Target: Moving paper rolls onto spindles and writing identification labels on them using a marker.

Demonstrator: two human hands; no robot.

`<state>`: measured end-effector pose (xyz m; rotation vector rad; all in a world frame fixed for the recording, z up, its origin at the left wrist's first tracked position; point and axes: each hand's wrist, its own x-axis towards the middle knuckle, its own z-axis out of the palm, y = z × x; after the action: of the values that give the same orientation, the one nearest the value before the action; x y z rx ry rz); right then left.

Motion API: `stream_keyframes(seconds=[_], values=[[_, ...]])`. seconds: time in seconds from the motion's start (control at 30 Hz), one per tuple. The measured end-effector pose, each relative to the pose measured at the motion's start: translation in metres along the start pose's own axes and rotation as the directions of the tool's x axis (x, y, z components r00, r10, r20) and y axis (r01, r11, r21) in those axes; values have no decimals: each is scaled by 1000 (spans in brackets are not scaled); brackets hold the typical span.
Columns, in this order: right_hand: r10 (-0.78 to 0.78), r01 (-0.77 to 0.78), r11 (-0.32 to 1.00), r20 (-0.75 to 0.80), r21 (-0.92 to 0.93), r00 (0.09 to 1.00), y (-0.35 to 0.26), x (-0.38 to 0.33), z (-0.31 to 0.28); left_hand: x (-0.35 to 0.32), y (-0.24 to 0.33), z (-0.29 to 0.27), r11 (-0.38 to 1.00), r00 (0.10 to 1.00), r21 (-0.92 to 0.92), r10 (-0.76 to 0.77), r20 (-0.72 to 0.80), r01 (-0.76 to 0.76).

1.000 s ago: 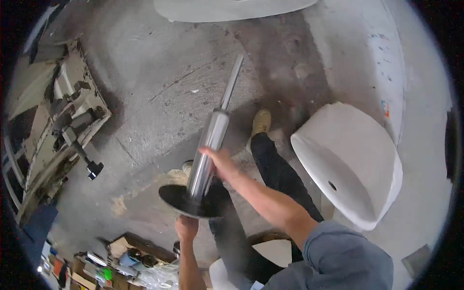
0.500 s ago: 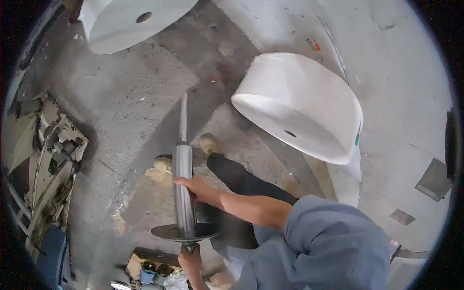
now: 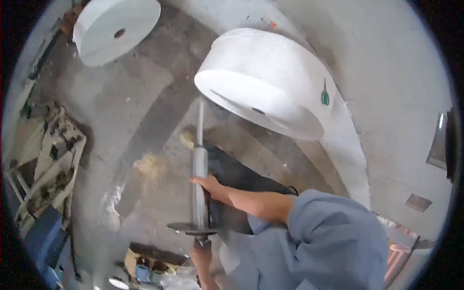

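Nearer the large white roll than before, the steel shaft has its thin tip by the roll's edge, contact unclear. The right hand wraps its barrel; the left hand grasps its end below the dark disc.

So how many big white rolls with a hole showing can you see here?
2. One roll is at the upper left of the view; the other roll, which looks larger, is at the upper centre. More may be hidden or outside the view.
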<state>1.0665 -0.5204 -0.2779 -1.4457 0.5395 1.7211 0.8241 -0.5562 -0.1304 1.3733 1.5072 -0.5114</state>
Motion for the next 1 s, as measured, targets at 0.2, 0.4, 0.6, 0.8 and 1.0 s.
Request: stream_keyframes(seconds=[0.2,0.4,0.6,0.8,1.0], values=[[5,2,999,-173,41,985,29,-53,-69,-24,-17,53,948,988,289,149,-36,-132],[-45,95,989,-374,115,926,45,-60,-121,-21,-19,96,929,988,338,152,23,-151],[-59,94,993,-366,76,929,43,-41,-167,6,-7,134,916,986,364,160,53,-169],[-122,129,992,-365,-7,923,17,-5,-200,48,12,170,940,990,318,101,97,-127],[-219,216,975,-421,-57,880,-32,39,-236,135,21,237,947,983,265,174,61,-184]])
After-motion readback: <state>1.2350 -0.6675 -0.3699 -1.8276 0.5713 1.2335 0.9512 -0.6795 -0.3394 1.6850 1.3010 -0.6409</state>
